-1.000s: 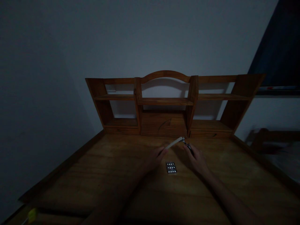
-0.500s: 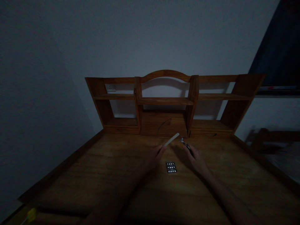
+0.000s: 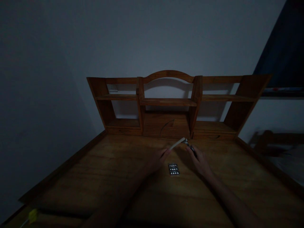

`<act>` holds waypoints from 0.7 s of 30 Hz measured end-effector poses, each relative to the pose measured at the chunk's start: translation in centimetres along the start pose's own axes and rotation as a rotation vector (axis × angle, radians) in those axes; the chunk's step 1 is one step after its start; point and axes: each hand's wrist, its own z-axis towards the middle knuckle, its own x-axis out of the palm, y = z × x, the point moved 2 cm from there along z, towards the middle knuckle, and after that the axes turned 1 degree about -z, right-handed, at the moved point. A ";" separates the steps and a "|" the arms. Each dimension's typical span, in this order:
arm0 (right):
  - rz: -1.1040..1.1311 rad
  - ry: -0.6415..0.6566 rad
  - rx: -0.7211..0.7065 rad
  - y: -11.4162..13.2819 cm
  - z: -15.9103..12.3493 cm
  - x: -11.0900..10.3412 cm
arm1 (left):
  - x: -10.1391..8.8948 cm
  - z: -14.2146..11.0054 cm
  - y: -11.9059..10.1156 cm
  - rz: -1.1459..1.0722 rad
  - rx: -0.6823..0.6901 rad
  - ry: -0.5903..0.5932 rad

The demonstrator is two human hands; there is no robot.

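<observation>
Over the wooden desk, my left hand [image 3: 163, 155] is closed around one end of a pale flat strip [image 3: 177, 143], which slants up and to the right with a slight bend. My right hand [image 3: 198, 157] is wrapped around the dark handle of a small tool with a shiny metal head [image 3: 186, 141], whose exact kind the dim light hides. The strip's far tip meets or overlaps the metal head; actual contact is hard to judge. On the desktop between my forearms lies a small dark card [image 3: 174, 169] with rows of shiny pieces.
A wooden shelf unit [image 3: 169, 102] stands along the desk's back edge against the wall. Raised edging [image 3: 78, 154] borders the desktop [image 3: 95, 177]. Something yellow [image 3: 33, 215] is at the lower left, and a wall socket [image 3: 113, 88] shows behind the left shelf.
My left hand has moved slightly right, bringing the strip's tip from a gap to the metal head. The strip looks more bent. My right hand has barely shifted.
</observation>
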 end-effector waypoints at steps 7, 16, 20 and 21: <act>0.013 0.019 0.010 0.0 0.1 0.0 | -0.3 -0.1 0.0 -0.027 -0.039 -0.052; -0.002 0.018 0.003 -0.3 0.0 0.1 | -0.1 -0.1 0.1 -0.082 -0.059 -0.020; 0.008 0.010 -0.006 -0.4 0.1 0.2 | -0.2 -0.3 0.1 -0.093 -0.071 -0.035; 0.005 0.008 -0.007 -0.4 0.1 0.2 | -0.2 -0.3 0.0 -0.084 -0.059 -0.030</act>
